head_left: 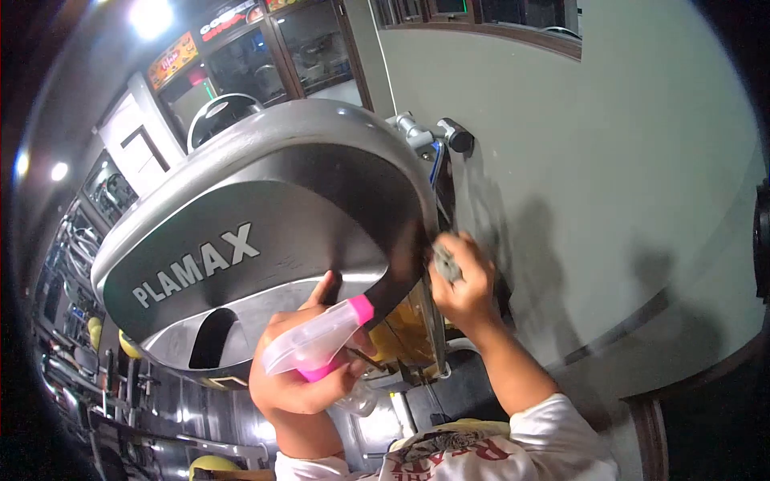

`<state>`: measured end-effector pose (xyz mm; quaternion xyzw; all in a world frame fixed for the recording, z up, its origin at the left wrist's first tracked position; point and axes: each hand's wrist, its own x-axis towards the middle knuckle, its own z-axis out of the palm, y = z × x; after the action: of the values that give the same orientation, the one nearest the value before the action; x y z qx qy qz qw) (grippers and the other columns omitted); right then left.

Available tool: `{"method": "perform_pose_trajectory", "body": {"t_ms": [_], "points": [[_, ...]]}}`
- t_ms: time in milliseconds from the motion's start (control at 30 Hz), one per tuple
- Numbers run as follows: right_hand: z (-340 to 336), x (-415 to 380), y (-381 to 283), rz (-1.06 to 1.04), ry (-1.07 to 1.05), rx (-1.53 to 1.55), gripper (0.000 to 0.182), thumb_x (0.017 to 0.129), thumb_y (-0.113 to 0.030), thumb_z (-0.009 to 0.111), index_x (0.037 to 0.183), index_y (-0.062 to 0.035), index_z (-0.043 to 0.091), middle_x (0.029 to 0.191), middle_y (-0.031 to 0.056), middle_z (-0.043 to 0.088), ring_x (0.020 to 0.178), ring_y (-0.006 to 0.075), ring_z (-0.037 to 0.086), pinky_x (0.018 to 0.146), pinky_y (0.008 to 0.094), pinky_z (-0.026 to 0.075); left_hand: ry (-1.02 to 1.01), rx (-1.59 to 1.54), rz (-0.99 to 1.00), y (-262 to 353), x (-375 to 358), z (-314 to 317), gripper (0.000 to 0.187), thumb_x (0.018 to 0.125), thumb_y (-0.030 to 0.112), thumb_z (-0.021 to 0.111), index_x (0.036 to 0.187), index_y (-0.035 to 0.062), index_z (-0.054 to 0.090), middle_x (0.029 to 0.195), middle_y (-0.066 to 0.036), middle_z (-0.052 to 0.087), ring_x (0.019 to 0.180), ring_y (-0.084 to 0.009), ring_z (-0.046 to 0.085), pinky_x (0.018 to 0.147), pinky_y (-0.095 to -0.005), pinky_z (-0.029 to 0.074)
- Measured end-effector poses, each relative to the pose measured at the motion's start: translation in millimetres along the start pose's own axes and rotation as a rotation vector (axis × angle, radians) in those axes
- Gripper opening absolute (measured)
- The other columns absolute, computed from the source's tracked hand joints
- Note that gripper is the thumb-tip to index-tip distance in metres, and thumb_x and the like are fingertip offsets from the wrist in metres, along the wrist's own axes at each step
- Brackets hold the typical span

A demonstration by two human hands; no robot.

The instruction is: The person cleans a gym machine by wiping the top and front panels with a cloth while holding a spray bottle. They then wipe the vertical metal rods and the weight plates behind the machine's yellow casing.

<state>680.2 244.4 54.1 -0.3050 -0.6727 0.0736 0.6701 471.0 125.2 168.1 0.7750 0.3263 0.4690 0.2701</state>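
My left hand (301, 365) is wrapped round a spray bottle (321, 337) with a clear head, pink nozzle and pink collar. Its index finger points out towards the machine's dark panel. Fingers of my right hand (465, 284) are closed on a crumpled grey cloth (446, 263) at the right edge of the machine. In front of both hands is a large rounded exercise machine housing (321, 216), dark with a silver rim and "PLAMAX" lettering.
A grey wall (626, 160) runs along the right side, with a window (497, 24) above. Behind the housing a black-ended bar (455, 136) sticks out. Rows of gym equipment (72, 248) and yellow balls (128, 345) stand to the left.
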Motion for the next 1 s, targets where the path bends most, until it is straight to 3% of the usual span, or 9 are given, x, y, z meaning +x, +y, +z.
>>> {"method": "perform_pose_trajectory", "body": {"t_ms": [67,133,333,533,633,733,800,900,1000], "points": [[-0.3,-22.7,6.4,0.05,-0.022,-0.049,0.031,0.078,0.004,0.069,0.108,-0.0011,0.064,0.093,0.019,0.065,0.081,0.0405,0.067,0.071,0.0435,0.055,0.031,-0.031,0.022,-4.5,-3.1,1.7,0.016,0.067,0.012,0.075,0.078,0.001,0.071,0.079,-0.011,0.074,0.077,-0.0266,0.074,0.121,-0.0528,0.025],[-0.4,-12.0,8.7,-0.055,0.024,-0.078,0.032,0.078,0.004,0.068,0.109,-0.0004,0.063,0.093,0.0195,0.064,0.082,0.0406,0.066,0.072,0.0437,0.055,0.06,-0.052,0.021,-4.0,-4.5,6.4,0.017,0.068,0.013,0.077,0.079,0.0013,0.071,0.079,-0.011,0.073,0.076,-0.0266,0.073,0.12,-0.0527,0.026],[-1.6,88.6,-35.0,-0.213,0.037,-0.048,0.033,0.077,0.002,0.072,0.109,-0.0038,0.063,0.097,0.016,0.063,0.086,0.0403,0.066,0.074,0.0436,0.054,0.031,-0.033,-0.036,1.0,-4.2,5.4,0.023,0.069,0.017,0.078,0.084,0.0009,0.072,0.079,-0.01,0.073,0.075,-0.0254,0.073,0.12,-0.0502,0.028],[0.3,-22.3,24.1,-0.038,-0.009,-0.091,0.03,0.076,0.005,0.069,0.105,-0.0014,0.066,0.091,0.0177,0.063,0.08,0.0385,0.065,0.072,0.0422,0.054,0.037,-0.043,0.003,-0.9,-6.5,2.8,0.021,0.068,0.015,0.078,0.083,0.001,0.072,0.08,-0.01,0.074,0.077,-0.0271,0.074,0.12,-0.0526,0.026],[1.1,-14.1,22.3,-0.102,0.038,-0.113,0.03,0.076,0.006,0.068,0.106,-0.0013,0.066,0.092,0.0178,0.064,0.081,0.0388,0.065,0.073,0.042,0.054,0.104,-0.102,-0.017,3.7,-5.4,11.5,0.021,0.067,0.013,0.078,0.083,-0.0002,0.072,0.079,-0.012,0.074,0.079,-0.0278,0.075,0.121,-0.0535,0.025],[-2.3,47.8,-10.7,-0.226,0.093,-0.079,0.035,0.076,0.005,0.07,0.11,-0.0026,0.065,0.097,0.018,0.064,0.085,0.0392,0.065,0.074,0.0414,0.054,0.082,-0.113,0.017,2.4,-1.2,11.9,0.022,0.066,0.012,0.077,0.082,-0.0022,0.072,0.078,-0.013,0.074,0.078,-0.028,0.075,0.121,-0.0533,0.024],[-0.7,75.4,-24.4,-0.176,0.044,-0.014,0.038,0.076,0.005,0.071,0.113,-0.0037,0.064,0.1,0.0182,0.064,0.089,0.0391,0.066,0.075,0.0418,0.054,0.098,-0.123,0.036,2.1,-0.1,12.7,0.023,0.065,0.012,0.077,0.082,-0.0035,0.071,0.077,-0.013,0.074,0.077,-0.0282,0.074,0.121,-0.0531,0.024],[8.0,46.4,-9.5,-0.182,0.107,-0.046,0.035,0.076,0.006,0.07,0.109,-0.0028,0.065,0.097,0.0192,0.064,0.085,0.0396,0.066,0.074,0.0436,0.054,0.188,-0.153,0.05,0.6,-4.3,17.4,0.025,0.062,0.01,0.077,0.081,-0.0049,0.071,0.076,-0.015,0.073,0.074,-0.0293,0.074,0.121,-0.0532,0.026],[9.3,-3.8,6.1,-0.115,0.095,-0.068,0.032,0.076,0.008,0.066,0.106,-0.0012,0.066,0.092,0.0196,0.063,0.08,0.0395,0.066,0.072,0.0431,0.055,0.147,-0.133,0.021,4.7,-0.2,13.0,0.027,0.06,0.01,0.077,0.082,-0.0056,0.072,0.075,-0.016,0.073,0.073,-0.03,0.074,0.121,-0.0531,0.025]]}}
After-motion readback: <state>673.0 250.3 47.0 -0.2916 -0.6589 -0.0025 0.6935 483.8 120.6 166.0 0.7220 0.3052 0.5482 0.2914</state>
